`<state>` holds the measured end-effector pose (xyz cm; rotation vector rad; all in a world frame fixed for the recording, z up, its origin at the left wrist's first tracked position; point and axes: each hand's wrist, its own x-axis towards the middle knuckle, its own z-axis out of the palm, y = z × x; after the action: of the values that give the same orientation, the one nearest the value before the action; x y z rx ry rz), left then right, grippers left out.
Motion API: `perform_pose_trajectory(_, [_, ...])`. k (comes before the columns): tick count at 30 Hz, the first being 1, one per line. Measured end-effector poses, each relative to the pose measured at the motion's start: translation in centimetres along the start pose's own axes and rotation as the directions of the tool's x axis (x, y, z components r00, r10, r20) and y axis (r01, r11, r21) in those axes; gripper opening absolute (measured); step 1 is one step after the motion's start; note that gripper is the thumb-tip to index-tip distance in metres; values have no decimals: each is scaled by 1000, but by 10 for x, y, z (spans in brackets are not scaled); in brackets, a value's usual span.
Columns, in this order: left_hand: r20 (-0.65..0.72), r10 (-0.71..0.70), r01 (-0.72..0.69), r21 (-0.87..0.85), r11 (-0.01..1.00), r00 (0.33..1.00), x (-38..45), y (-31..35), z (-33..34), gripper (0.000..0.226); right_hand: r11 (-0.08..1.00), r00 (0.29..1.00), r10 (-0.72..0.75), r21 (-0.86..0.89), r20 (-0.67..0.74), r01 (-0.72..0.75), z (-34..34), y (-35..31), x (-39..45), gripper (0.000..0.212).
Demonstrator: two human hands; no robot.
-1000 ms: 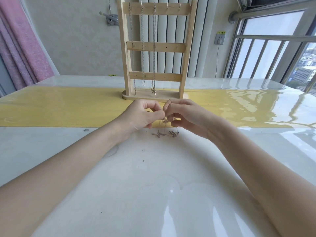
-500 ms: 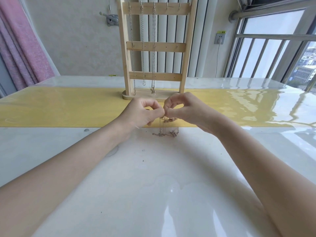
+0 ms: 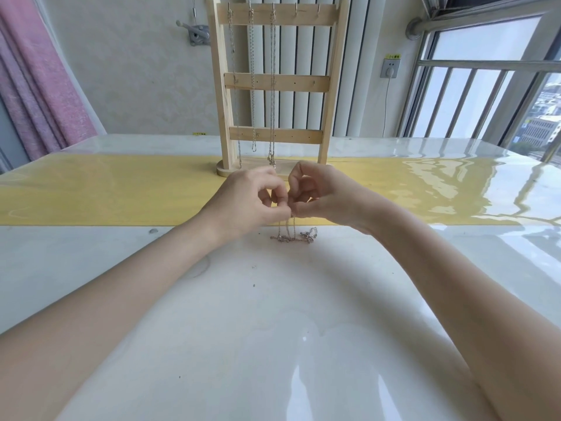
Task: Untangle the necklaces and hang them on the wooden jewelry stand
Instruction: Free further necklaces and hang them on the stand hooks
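Note:
A thin silver necklace chain hangs from my fingertips down to the white table, where its lower end lies in a small tangle. My left hand and my right hand meet fingertip to fingertip just above it, and each pinches the chain's top. Behind my hands stands the wooden jewelry stand on the yellow strip. Three chains hang from its top hooks on the left side; the two right hooks are bare.
The glossy white table carries a yellow runner across its middle. A pink curtain hangs at the left. A window with metal bars is at the right, beside a wall socket.
Both hands have risen a little toward the stand, lifting the chain's upper part, so more of it now hangs straight. The tangle on the table has shifted slightly right.

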<state>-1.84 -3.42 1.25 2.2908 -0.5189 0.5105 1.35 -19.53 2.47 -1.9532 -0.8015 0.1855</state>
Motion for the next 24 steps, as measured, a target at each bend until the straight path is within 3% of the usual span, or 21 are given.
perform_pose_trajectory(5, [91,-252,266,-237,934,964,1,1,2,19,997,998,-15,-77,53,19,-2,-3,-1,35])
perform_pose_trajectory(10, [2,-187,184,-177,967,982,3,8,3,29,1000,998,25,-7,60,-24,-4,-5,-3,32])
perform_pose_trajectory(14, [85,-252,266,-283,922,964,2,8,0,25,985,999,32,172,0,-32,-7,-3,-3,27])
perform_pose_trajectory(21, [141,-253,286,-321,903,957,1,9,-3,21,914,992,105,400,-68,-70,-3,3,-2,24])
perform_pose_trajectory(24, [202,-324,380,-430,819,924,-1,7,-5,18,901,991,104,430,-82,-59,-5,3,-2,26])
